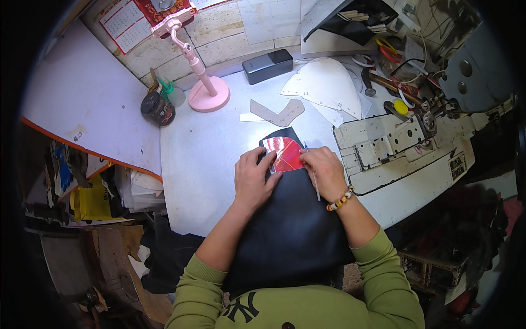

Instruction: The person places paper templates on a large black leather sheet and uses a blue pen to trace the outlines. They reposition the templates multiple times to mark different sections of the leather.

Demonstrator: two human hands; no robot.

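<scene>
A sheet of black leather or leather-like material (290, 219) hangs from the worktable toward my lap. On its far part lies a shiny red card piece (287, 154) with a curved edge. My left hand (253, 178) rests on the card's left side, thumb and fingers spread, pressing it down. My right hand (327, 171) is closed around a slim pen (317, 189) with a white barrel and blue upper end, at the card's right edge. Where its point meets the material is hidden by my fingers. Beyond the card lies a grey, bent pattern piece (278, 114).
A sewing machine (402, 148) borders the right side. Behind stand a pink phone stand (210, 94), a black box-shaped device (268, 66), a dark jar (158, 108) and a green-capped bottle (173, 93). White pattern sheets (326, 82) and a hammer (368, 82) lie at the back right.
</scene>
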